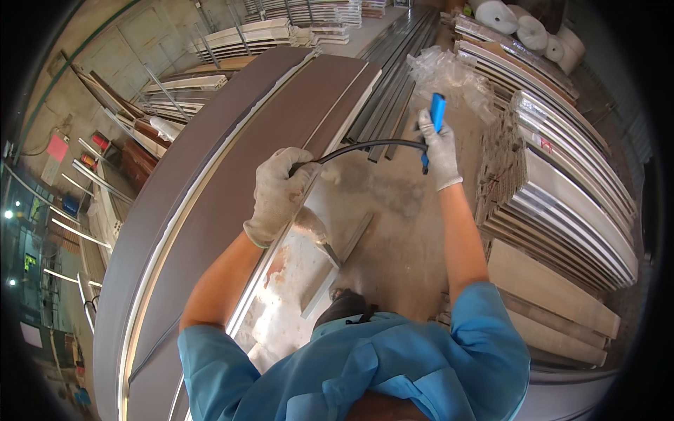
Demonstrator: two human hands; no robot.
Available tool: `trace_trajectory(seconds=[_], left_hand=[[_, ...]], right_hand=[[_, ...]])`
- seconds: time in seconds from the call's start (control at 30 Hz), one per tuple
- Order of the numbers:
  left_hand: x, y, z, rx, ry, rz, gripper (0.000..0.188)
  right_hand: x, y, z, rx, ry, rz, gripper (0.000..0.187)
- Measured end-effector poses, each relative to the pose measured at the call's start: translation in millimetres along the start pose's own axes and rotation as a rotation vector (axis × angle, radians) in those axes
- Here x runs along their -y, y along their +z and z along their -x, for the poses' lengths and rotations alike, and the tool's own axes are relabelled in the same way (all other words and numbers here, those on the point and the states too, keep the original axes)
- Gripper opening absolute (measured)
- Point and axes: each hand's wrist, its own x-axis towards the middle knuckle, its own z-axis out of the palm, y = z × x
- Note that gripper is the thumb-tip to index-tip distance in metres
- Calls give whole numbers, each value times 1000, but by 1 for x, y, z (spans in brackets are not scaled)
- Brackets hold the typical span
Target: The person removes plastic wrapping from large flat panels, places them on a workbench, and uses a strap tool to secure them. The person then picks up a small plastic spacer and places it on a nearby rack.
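On a workshop floor (393, 231), 2 gloved hands, left hand (279, 193) and right hand (439, 144), clamp 1 black hose (368, 146).

A: Packaging or signs here?

B: Clear crumpled plastic wrap (449, 74) on the floor, far end, between the dark rails and the stacked profiles. White rolls (533, 29) top right, wrapped in film maybe, too far to tell.

A: Labels, screens?

B: Pinkish-red square sign (56, 149) on the left wall. Small blue box (69, 206) below it, hard to read at the rim. No screens.
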Motion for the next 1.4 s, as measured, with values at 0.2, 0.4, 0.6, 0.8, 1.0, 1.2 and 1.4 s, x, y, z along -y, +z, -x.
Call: trace_trajectory(seconds=[0.2, 0.4, 0.6, 0.8, 1.0, 1.2, 1.4], left_hand=[[10, 6, -45, -21, 112, -129, 8], [21, 18, -80, -64, 22, -185, 5], [33, 68, -120, -77, -16, -219, 7], [62, 142, -183, -32, 74, -663, 10], [85, 181, -232, -94, 123, -968, 4], [90, 186, -255, -143, 31, -1012, 4], [93, 186, -270, -161, 34, -961, 8]], right_hand=[[-16, 5, -30, 415, 128, -448, 79], [-28, -1, -49, 494, 92, -310, 54], [-49, 6, -133, 361, 129, -234, 33], [-81, 16, -256, 412, 72, -34, 23], [-106, 55, -334, 487, 79, 52, 15], [-129, 67, -360, 559, 188, -60, 15], [-150, 70, -373, 561, 204, -119, 16]])
